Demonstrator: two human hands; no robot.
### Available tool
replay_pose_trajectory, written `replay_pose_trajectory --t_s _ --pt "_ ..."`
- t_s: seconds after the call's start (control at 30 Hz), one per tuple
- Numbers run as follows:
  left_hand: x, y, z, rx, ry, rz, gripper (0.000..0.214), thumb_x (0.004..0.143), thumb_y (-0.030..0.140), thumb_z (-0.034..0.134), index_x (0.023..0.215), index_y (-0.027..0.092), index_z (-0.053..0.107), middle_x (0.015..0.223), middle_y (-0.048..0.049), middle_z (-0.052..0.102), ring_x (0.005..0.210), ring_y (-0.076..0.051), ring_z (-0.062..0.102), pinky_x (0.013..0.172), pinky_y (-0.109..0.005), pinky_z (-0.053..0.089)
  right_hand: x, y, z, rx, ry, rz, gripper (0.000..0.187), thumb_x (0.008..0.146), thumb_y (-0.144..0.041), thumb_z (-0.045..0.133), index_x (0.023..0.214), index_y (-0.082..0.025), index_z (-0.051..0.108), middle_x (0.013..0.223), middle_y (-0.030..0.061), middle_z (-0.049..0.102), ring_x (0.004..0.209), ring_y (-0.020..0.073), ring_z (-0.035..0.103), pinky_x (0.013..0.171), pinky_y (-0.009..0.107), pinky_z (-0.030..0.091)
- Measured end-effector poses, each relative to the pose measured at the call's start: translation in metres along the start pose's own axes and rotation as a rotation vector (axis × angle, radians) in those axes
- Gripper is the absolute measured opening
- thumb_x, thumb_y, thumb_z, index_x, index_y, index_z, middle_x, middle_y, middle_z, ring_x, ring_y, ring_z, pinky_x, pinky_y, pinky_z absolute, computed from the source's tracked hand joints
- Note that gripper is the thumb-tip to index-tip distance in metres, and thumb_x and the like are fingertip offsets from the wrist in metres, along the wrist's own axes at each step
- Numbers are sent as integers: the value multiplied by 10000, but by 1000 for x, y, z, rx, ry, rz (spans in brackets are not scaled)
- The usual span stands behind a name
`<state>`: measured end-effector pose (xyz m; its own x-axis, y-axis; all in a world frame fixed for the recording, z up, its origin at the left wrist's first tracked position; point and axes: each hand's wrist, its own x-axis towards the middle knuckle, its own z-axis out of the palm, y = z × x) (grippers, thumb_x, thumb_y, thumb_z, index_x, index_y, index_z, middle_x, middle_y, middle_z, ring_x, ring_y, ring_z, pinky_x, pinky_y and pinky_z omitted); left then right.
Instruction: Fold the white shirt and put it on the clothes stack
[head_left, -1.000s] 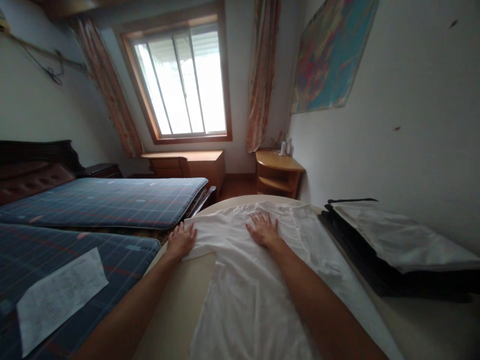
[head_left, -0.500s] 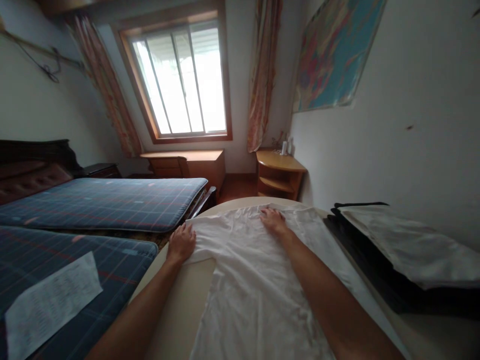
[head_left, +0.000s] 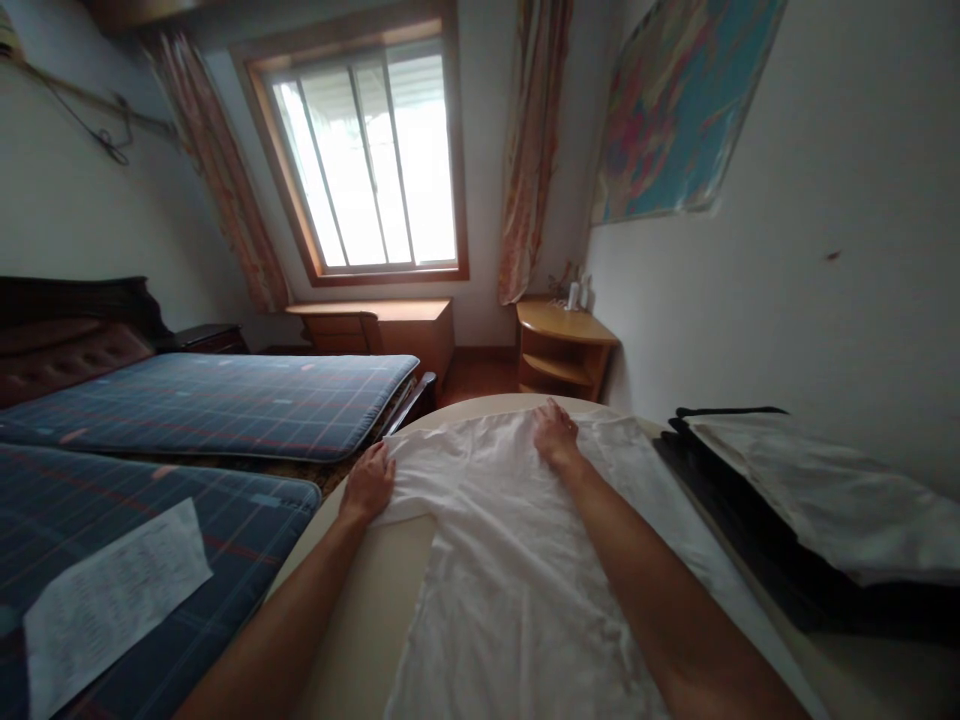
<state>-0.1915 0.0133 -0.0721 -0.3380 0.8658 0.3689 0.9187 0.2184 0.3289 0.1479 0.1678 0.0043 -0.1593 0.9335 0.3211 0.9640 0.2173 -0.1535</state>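
Note:
A white shirt (head_left: 502, 560) lies spread out, slightly wrinkled, on a round cream table (head_left: 360, 620). At its left sleeve end rests my left hand (head_left: 369, 482), laid over the cloth with fingers stretched forward; the thumb is hidden. My right hand (head_left: 555, 433) is at the shirt's far edge, near the neckline, with its fingers bent together on the fabric. Both forearms reach across the shirt, the right one covering part of its body. To the right lies a stack of folded black and white clothes (head_left: 825, 510).
Two blue plaid mattresses (head_left: 210, 400) lie to the left, the nearer one with a sheet of paper (head_left: 120, 600) on it. Beyond the table stand a wooden corner shelf (head_left: 566, 320) and a desk (head_left: 412, 312) under the window. A white wall runs along the right.
My right hand has shifted slightly along the far edge, and its fingers have drawn in. My left hand remains at the sleeve end. The view has turned a little to the left.

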Motion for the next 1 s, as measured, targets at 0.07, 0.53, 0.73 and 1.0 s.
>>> replay_pose_trajectory --t_s 0.07,0.53,0.73,1.0 --pt "0 0 0 -3 3 -3 476 967 274 391 1393 100 514 1459 -122 503 1319 -212 495 1133 -312 356 -12 -10 -5 -27 14 -48 485 943 -159 344 1382 -182 549 1599 113 283 1430 296 273 1148 485 206" --pt "-4 23 -31 122 -87 -163 456 957 300 403 1352 107 526 1278 -207 608 1200 -328 558 1000 -448 416 -57 -65 -12 49 -319 -119 668 968 -603 313 1526 -242 378 1626 81 232 1490 336 156 1173 563 76" --pt "7 20 -41 135 -210 -411 442 881 407 537 1144 60 613 1081 -270 682 1073 -413 641 920 -560 434 -94 -99 -22 112 -363 -277 721 943 -664 320 1515 -232 400 1622 90 239 1488 359 152 1156 623 74" --pt "16 16 -40 14 -287 -416 310 891 364 535 1032 115 654 1113 -254 692 1105 -374 651 897 -469 481 -129 -112 -23 119 -372 -365 888 852 -797 388 1554 -258 318 1635 124 172 1484 446 52 1089 737 -37"
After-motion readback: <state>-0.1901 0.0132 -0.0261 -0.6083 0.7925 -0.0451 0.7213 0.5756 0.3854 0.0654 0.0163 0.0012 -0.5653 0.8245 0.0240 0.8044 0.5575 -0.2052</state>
